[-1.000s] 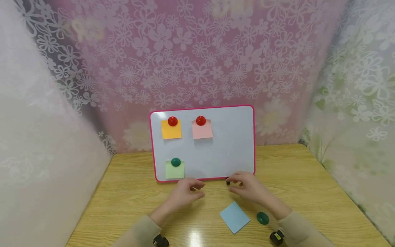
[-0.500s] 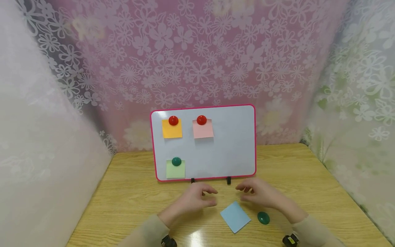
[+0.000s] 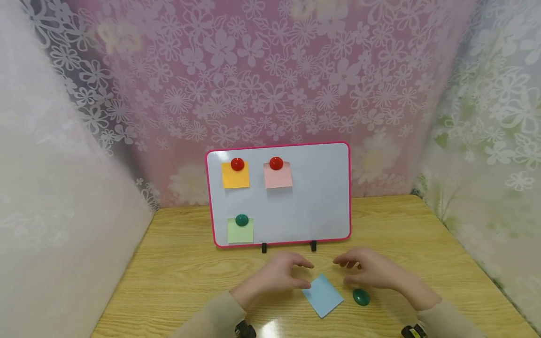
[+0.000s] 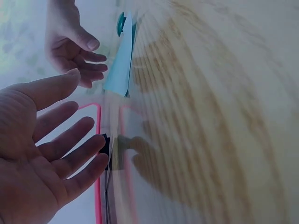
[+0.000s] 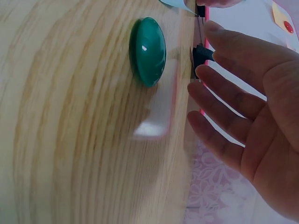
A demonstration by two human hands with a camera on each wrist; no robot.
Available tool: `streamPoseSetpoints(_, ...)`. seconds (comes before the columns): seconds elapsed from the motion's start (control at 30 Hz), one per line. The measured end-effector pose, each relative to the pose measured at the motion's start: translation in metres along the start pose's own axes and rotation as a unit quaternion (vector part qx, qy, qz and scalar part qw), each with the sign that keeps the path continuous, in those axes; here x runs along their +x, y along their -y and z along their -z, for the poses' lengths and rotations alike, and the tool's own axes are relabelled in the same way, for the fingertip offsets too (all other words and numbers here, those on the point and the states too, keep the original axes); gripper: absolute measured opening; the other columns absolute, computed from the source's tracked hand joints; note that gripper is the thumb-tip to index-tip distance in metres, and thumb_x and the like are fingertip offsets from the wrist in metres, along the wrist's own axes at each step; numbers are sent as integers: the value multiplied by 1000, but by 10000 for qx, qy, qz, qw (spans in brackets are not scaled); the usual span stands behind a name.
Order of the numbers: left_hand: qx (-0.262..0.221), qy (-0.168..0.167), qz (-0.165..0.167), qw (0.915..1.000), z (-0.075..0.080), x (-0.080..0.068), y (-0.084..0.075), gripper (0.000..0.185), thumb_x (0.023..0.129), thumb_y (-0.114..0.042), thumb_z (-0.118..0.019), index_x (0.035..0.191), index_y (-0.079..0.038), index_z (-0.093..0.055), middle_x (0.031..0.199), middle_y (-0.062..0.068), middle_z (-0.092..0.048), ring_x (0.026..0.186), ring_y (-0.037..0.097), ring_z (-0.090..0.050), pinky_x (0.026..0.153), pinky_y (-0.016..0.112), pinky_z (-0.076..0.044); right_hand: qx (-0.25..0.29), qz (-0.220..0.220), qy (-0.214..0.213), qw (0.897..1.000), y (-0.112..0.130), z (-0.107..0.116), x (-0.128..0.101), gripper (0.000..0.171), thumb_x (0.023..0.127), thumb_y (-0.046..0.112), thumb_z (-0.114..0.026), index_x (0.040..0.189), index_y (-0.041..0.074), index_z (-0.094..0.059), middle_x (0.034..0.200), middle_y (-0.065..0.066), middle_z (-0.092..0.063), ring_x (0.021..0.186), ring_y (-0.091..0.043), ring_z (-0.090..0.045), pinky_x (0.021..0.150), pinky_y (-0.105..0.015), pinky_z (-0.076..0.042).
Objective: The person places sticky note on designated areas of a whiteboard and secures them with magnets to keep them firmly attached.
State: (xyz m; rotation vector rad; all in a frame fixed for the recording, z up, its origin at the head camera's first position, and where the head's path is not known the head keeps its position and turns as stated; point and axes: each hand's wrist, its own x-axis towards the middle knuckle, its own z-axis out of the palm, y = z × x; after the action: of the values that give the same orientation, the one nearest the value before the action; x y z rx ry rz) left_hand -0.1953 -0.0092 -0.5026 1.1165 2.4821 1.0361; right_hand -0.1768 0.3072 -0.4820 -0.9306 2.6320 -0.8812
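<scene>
My left hand hovers at the upper left of a blue sticky note, its thumb tip overlapping the note's left corner in the head view. Its fingers are loosely bent with nothing in them, and the left wrist view shows the palm bare. To the right, my right hand is just beyond a green domed magnet lying on the table. Nothing is in its relaxed fingers either. In the right wrist view the magnet lies apart from the fingertips.
A pink-framed whiteboard stands behind the hands on black feet. Red magnets hold an orange note and a pink note; a green magnet holds a light green note. Patterned curtains enclose the table.
Both hands have drawn back from the whiteboard's lower edge. The left moved right and nearer to the blue note; the right moved right and nearer to the loose green magnet.
</scene>
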Motion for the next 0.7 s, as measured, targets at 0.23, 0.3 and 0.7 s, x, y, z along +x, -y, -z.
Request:
streamPoseSetpoints(0.23, 551, 210, -87, 9982, -10, 12, -3, 46, 92, -35, -87, 132, -16, -76, 126, -11, -72, 118, 5, -63, 102, 22, -49, -44, -95, 143, 9998, 0, 4, -12, 54, 90, 35, -89, 134, 9, -72, 129, -4, -73, 108, -25, -70, 88, -45, -60)
streamPoseSetpoints(0.3, 718, 222, -48, 9972, -13, 15, -5, 47, 91, -37, -88, 133, -18, -76, 127, -10, -71, 119, 5, -62, 103, 23, -48, -210, -105, 155, 9996, 0, 4, -16, 62, 87, 41, -91, 137, 12, -71, 131, -2, -71, 112, -27, -68, 91, -46, -59)
streamPoseSetpoints(0.7, 1224, 302, 149, 9919, -21, 26, -17, 47, 89, -39, -89, 131, -23, -76, 130, -10, -67, 117, 5, -60, 101, 23, -49, -690, -266, 407, 9964, 0, 0, -28, 72, 76, 48, -96, 140, 26, -70, 138, 1, -62, 125, -30, -61, 101, -54, -54)
